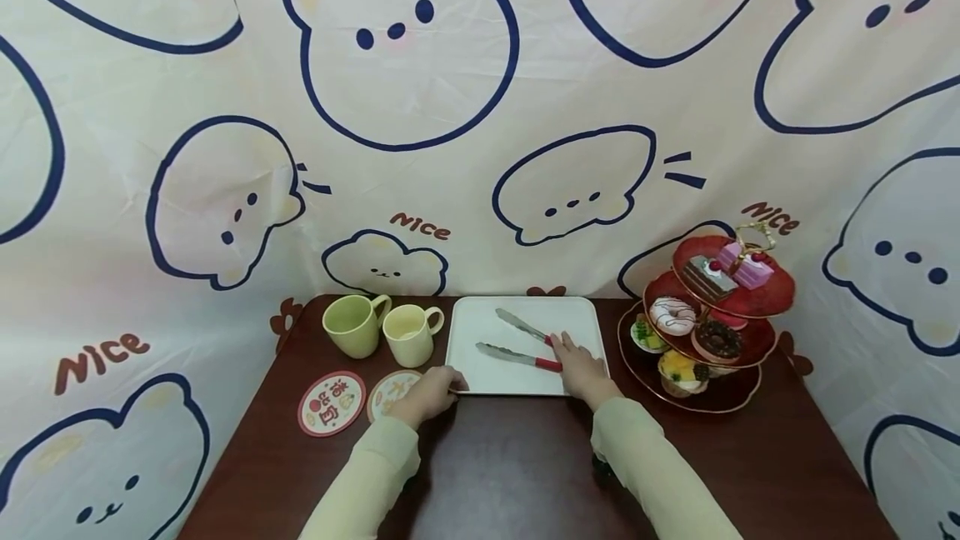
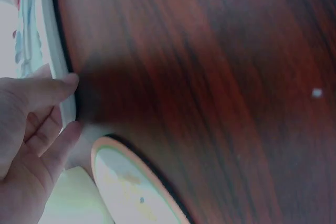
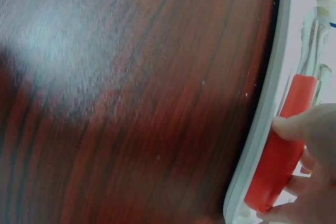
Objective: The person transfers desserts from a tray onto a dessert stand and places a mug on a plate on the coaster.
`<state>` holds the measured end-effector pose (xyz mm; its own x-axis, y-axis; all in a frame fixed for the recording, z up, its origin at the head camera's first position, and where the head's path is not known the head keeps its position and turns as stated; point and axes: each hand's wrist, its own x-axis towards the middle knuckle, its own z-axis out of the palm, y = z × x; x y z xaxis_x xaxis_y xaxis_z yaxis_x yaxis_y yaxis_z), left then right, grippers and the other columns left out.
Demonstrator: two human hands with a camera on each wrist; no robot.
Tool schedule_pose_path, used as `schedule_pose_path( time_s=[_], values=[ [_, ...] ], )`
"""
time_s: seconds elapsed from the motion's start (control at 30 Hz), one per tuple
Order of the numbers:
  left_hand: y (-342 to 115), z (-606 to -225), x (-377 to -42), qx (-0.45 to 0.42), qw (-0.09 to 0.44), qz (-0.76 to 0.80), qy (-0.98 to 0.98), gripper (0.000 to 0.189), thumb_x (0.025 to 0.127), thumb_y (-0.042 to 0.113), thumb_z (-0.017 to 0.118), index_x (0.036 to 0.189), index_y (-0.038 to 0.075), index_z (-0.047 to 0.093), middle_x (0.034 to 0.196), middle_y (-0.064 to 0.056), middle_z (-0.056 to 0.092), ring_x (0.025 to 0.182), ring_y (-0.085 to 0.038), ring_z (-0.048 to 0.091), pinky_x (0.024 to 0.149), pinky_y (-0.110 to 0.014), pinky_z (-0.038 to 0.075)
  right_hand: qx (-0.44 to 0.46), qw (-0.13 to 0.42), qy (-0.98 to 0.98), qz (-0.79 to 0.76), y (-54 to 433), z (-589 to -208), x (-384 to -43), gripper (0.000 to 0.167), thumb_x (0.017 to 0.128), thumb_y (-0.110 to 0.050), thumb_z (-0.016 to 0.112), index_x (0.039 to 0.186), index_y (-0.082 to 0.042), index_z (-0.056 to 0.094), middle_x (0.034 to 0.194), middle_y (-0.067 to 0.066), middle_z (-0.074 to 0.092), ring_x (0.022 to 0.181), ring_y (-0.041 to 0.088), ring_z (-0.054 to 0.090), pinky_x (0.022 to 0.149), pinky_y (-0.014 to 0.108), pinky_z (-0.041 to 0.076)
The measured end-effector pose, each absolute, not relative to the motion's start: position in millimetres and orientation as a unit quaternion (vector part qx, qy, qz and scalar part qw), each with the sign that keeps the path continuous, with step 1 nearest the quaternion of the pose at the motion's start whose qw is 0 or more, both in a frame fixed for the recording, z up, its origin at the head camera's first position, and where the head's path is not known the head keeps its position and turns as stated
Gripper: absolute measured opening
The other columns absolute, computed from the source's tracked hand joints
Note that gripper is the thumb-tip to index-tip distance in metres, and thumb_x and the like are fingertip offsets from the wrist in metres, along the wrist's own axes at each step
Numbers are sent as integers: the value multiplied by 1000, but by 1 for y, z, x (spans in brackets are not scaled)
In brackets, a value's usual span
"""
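The dark wood-grained desk [image 1: 510, 473] stands against a pale sheet [image 1: 465, 182] printed with blue-outlined bears and carries, at its far edge, a white round-cornered tray [image 1: 465, 332], pinched near its left front corner by the left grip [image 1: 433, 394], while metal tongs [image 1: 517, 356] lie splayed on it, red end grasped by the right grip [image 1: 581, 365].

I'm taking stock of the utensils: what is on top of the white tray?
Metal tongs with red handles lie on the tray. The right hand grips them; in the head view it hides part of the handles and the tray beneath.
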<state>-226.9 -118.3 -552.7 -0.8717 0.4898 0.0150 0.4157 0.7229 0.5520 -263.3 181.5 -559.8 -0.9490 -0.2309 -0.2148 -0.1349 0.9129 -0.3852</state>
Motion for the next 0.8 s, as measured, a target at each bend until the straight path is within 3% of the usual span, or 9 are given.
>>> schedule_pose_path(
  time_s=[0.17, 0.3, 0.43, 0.53, 0.67, 0.8],
  values=[
    [-130, -555, -222, 243, 66, 324, 912, 25, 84, -17, 67, 104, -4, 74, 103, -16, 71, 98, -34, 68, 85, -48, 56, -102, 116, 968, -200, 186, -562, -263, 72, 95, -6, 66, 159, -5, 33, 163, 25, 27, 137, 49, 43, 107, 69, 35],
    [-146, -555, -220, 215, 27, 353, 910, 24, 86, -15, 67, 106, -4, 74, 108, -17, 70, 102, -36, 66, 87, -51, 54, -140, 43, 964, -222, 183, -554, -259, 58, 95, -9, 70, 149, 0, 50, 155, 25, 42, 135, 49, 44, 107, 65, 37],
    [-165, -554, -221, 169, -2, 361, 917, 26, 83, -14, 65, 104, -3, 75, 107, -17, 70, 105, -37, 65, 90, -52, 53, -192, -60, 937, -285, 171, -550, -246, 33, 93, -5, 71, 126, 1, 71, 130, 19, 66, 122, 40, 59, 102, 54, 47],
    [-180, -554, -221, 132, -27, 347, 928, 27, 80, -14, 66, 102, -3, 76, 106, -16, 71, 107, -38, 65, 95, -53, 51, -238, -94, 916, -308, 157, -553, -233, 23, 90, -2, 73, 113, -2, 78, 106, 12, 74, 99, 29, 68, 86, 44, 56],
    [-195, -554, -217, 88, -30, 322, 942, 22, 83, -11, 69, 103, -3, 76, 109, -19, 68, 107, -42, 63, 96, -55, 49, -310, -39, 899, -308, 139, -558, -217, 22, 94, -6, 71, 114, -5, 78, 103, 6, 76, 96, 21, 69, 82, 37, 57],
    [-204, -553, -215, 62, 6, 298, 953, 22, 87, -6, 68, 108, -4, 75, 116, -24, 65, 112, -44, 61, 97, -57, 49, -350, 52, 886, -300, 122, -560, -206, 28, 98, -10, 68, 126, -6, 74, 119, 3, 73, 112, 18, 66, 95, 36, 53]
  ],
)
